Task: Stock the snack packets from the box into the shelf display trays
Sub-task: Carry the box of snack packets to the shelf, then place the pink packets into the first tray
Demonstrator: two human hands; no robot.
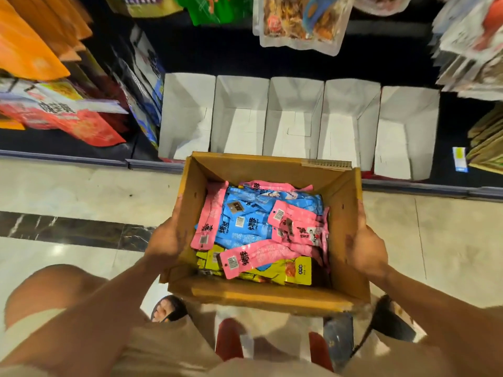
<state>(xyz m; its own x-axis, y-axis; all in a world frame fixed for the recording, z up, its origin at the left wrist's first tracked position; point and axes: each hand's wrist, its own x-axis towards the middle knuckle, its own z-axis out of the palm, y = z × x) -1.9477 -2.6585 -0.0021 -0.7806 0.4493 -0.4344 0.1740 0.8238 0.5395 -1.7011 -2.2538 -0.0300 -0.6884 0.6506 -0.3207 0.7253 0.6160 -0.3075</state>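
Box: we are holding the cardboard box (258, 293) over the floor (81, 186), before the shelf (68, 155).
Left grip (166, 240): clasping the box's left wall.
Right grip (366, 246): clasping its right wall.
Packets: pink, blue, yellow snack packets (245, 221) are lying inside.
Trays: five white display trays (294, 96) are standing on the shelf.

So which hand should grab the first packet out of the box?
Probably the right hand, narrowly. It and the left hand both grip the box, but pink packets heap against its wall.
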